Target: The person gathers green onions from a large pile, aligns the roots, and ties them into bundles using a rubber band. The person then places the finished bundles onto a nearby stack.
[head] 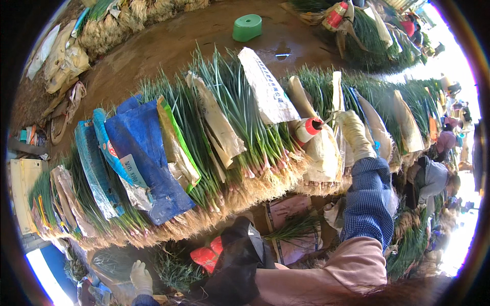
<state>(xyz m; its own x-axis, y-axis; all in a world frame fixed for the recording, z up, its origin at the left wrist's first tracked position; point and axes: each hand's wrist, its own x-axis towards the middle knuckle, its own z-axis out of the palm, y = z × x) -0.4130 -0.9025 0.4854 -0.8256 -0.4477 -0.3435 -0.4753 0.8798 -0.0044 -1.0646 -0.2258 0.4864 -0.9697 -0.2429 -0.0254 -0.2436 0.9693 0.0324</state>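
Observation:
My right hand (351, 128), in a pale work glove, reaches out over the row of scallion bundles. Its fingers are closed on a thin pale strand (328, 119) that leads to the dark mouth of a red-and-white roll (307, 131). Under that roll, a beige woven sack piece (324, 160) covers part of a bundle. Low on the left, my left hand (141, 276), gloved too, is raised with no object visible in it. Loose greens (178, 267) lie close by. Between the hands, scallions (264, 153) with pink-white bulbs and tan roots lie beneath a white printed sack piece (268, 90).
Blue sacking (147, 153) covers bundles on the left. A green plastic stool (247, 28) stands on the wet brown floor beyond the row. Another person (432, 178) bends at the right. A red bag (206, 255) and a pink sack (291, 216) lie near my knees.

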